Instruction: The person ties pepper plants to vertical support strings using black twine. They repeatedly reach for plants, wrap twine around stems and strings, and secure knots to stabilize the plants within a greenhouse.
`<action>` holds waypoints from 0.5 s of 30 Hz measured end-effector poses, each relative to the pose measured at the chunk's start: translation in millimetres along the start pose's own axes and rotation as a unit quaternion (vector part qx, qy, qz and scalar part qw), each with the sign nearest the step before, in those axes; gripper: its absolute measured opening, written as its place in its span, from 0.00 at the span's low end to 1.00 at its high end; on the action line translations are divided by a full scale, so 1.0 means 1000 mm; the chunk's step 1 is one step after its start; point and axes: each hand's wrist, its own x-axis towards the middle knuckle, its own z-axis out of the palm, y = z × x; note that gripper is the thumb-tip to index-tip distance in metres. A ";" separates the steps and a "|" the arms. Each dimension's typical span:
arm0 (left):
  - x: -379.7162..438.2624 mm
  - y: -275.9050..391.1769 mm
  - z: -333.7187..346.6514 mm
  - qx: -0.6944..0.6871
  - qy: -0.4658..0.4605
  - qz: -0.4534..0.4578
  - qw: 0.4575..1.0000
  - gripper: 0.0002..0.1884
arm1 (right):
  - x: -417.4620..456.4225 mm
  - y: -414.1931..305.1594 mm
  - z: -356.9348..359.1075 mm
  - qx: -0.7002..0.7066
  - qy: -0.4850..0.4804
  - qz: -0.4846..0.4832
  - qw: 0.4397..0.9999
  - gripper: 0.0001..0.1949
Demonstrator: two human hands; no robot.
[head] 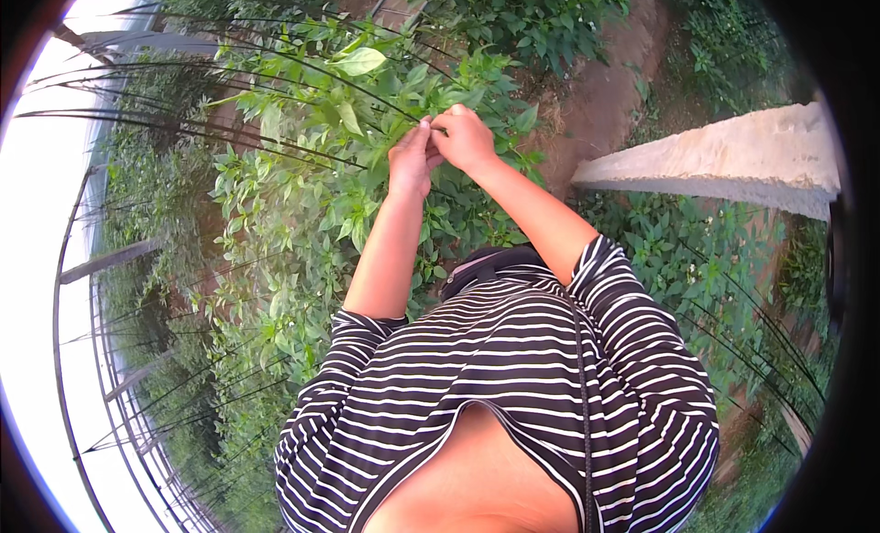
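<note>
My left hand [411, 158] and my right hand [465, 138] meet in front of me above leafy green plants [330, 148]. Their fingertips touch or nearly touch at the lower end of a dark string [344, 85] that slants in from the upper left. Both hands have thumb and fingers pinched together. Whatever lies between the fingertips is too small and too hidden to make out. A large pale green leaf [361, 61] stands out to the upper left of the hands.
A thick concrete post [715, 151] leans in from the right. Dark strings cross the upper left and lower right. Bare soil [601, 100] runs between plant rows. Curved greenhouse frame bars [58, 313] stand at the far left. A dark bag [491, 266] sits at my waist.
</note>
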 end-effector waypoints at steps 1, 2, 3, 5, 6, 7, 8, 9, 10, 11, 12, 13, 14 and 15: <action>-0.002 0.000 0.000 -0.005 0.002 -0.001 1.000 0.17 | 0.001 0.002 -0.002 0.027 0.011 -0.007 1.000 0.08; -0.002 0.000 0.001 -0.010 0.002 -0.001 1.000 0.17 | 0.000 0.005 -0.006 0.022 -0.005 -0.008 1.000 0.07; 0.001 -0.006 -0.006 -0.012 0.011 0.032 0.999 0.17 | 0.000 0.005 -0.009 -0.030 -0.013 -0.023 0.999 0.07; 0.011 -0.022 -0.021 -0.015 0.027 0.098 0.995 0.17 | 0.003 0.004 -0.013 -0.137 -0.026 -0.056 0.989 0.06; 0.011 -0.022 -0.017 -0.039 0.036 0.096 0.994 0.15 | 0.008 0.006 -0.016 -0.199 -0.003 -0.072 0.977 0.07; 0.009 -0.023 -0.014 -0.071 0.026 0.083 0.994 0.15 | 0.012 0.005 -0.018 -0.172 0.019 -0.054 0.983 0.08; 0.006 -0.025 -0.010 -0.103 0.016 0.071 0.992 0.16 | 0.016 0.005 -0.022 -0.144 0.042 -0.037 0.988 0.08; 0.006 -0.024 -0.008 -0.134 0.006 0.060 0.989 0.16 | 0.021 -0.001 -0.027 -0.115 0.064 -0.021 0.991 0.09; 0.008 -0.026 -0.009 -0.161 -0.002 0.048 0.986 0.12 | 0.022 -0.017 -0.036 0.011 0.052 0.036 0.998 0.07; 0.010 -0.024 -0.009 -0.183 -0.016 0.036 0.982 0.11 | 0.023 -0.019 -0.032 0.127 0.048 0.013 0.991 0.06; 0.013 -0.028 -0.014 -0.209 -0.022 0.022 0.977 0.11 | 0.022 -0.015 -0.018 0.241 0.034 -0.007 0.970 0.06; 0.015 -0.029 -0.015 -0.234 -0.034 0.009 0.972 0.10 | 0.020 -0.012 -0.008 0.350 0.023 -0.027 0.936 0.06; 0.016 -0.030 -0.017 -0.251 -0.041 0.009 0.967 0.07 | 0.017 -0.009 0.002 0.352 0.022 -0.036 0.935 0.09; 0.016 -0.030 -0.015 -0.250 -0.044 0.008 0.967 0.08 | 0.016 -0.009 0.005 0.355 0.021 -0.042 0.934 0.08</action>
